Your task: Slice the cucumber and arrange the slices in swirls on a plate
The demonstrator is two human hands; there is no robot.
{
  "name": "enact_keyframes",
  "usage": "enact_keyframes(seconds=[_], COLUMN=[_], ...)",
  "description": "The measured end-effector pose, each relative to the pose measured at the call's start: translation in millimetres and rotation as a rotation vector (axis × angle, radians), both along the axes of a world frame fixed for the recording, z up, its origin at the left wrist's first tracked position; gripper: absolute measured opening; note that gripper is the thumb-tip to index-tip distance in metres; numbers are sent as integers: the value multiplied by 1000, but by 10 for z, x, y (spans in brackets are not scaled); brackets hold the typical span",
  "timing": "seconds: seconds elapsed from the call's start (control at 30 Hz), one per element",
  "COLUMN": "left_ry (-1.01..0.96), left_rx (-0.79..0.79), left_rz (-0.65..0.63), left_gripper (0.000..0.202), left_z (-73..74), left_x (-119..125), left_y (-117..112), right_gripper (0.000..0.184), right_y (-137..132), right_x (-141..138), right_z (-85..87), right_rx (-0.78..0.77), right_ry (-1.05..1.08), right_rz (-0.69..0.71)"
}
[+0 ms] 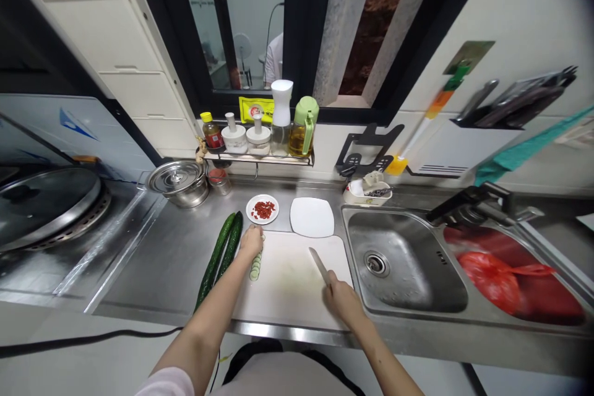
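Note:
My left hand [252, 240] is closed at the far left edge of the white cutting board [297, 306], its fingers curled over the far end of a row of cucumber slices [255, 267]. A bit of pale green shows beside the fingertips; the fingers hide the rest. In my right hand [344, 300] is a kitchen knife [319, 265], gripped by the handle, its blade slanting up and left over the right part of the board. Two whole cucumbers [216, 260] lie left of the board, partly behind my left forearm.
Behind the board stand a small plate of chopped red pieces [263, 209] and a white square plate [312, 216]. A steel sink [408, 266] lies to the right, with a red plastic bag [492, 278] beyond. A lidded pot [180, 182] and a seasoning rack [264, 158] stand at the back.

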State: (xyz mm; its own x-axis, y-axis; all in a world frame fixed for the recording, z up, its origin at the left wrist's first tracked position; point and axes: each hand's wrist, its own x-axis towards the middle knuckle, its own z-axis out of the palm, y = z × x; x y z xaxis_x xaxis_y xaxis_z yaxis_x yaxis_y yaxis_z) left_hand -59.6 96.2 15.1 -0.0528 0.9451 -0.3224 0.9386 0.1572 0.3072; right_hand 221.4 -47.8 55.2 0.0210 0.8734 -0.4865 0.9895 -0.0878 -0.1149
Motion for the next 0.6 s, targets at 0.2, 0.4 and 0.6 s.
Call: enact_keyframes(seconds=[0.2,0.4,0.6], left_ry=[-13,-30,-31], left_rx=[21,20,23], left_rz=[0,31,34], left_gripper=[26,18,18], left_z=[-7,5,-19], left_x=[-6,3,0], left_y=[2,16,16], right_gripper=[36,31,33], right_y=[-4,-11,-18], right_x=[-10,-14,-3], right_z=[19,12,-17], right_rx=[9,19,30], right_ry=[-1,2,-5], right_rz=[-9,-6,9])
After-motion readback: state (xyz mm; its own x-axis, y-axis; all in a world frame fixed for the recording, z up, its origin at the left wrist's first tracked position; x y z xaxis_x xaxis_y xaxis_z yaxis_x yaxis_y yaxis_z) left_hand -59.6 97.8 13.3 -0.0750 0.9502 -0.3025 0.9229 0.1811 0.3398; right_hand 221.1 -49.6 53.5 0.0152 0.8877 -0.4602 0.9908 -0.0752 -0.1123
